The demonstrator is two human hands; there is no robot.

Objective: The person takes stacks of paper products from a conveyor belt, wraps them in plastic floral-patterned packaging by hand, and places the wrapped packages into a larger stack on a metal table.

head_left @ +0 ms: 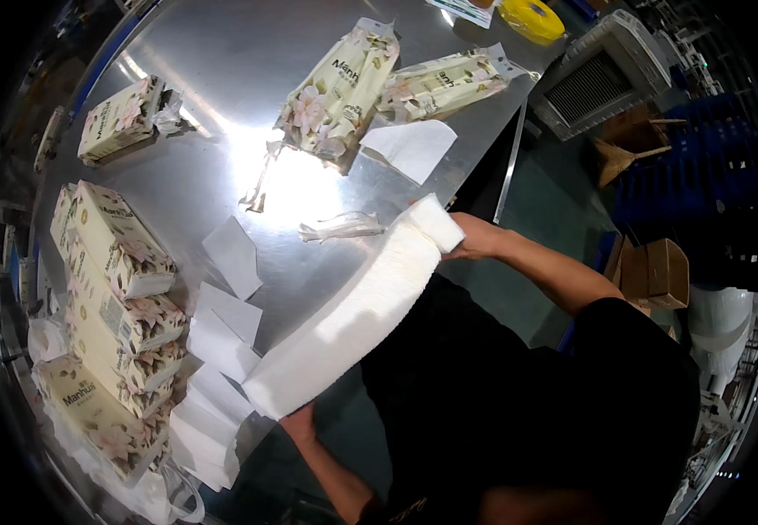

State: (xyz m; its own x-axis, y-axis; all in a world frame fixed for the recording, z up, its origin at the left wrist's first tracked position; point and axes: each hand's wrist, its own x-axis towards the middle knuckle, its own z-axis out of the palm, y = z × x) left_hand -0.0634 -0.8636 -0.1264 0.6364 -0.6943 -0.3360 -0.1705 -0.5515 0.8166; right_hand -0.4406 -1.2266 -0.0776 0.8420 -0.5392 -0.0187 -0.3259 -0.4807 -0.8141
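Left hand [299, 424] and right hand [473, 237] grip opposite ends of the white stack [353, 319] (fingers mostly hidden); even inward pressure should steady its bowed middle.

The long white tissue-paper stack [353, 319] looks matt; the broad grey metal table [221, 52], smooth and glossy; the cream, flower-printed packs [125, 234] at left, shiny plastic film.

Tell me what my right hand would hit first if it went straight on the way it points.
The white stack: your right hand already seems to grip its upper end. Beyond that, possibly the crumpled wrapper, though depth is unclear.
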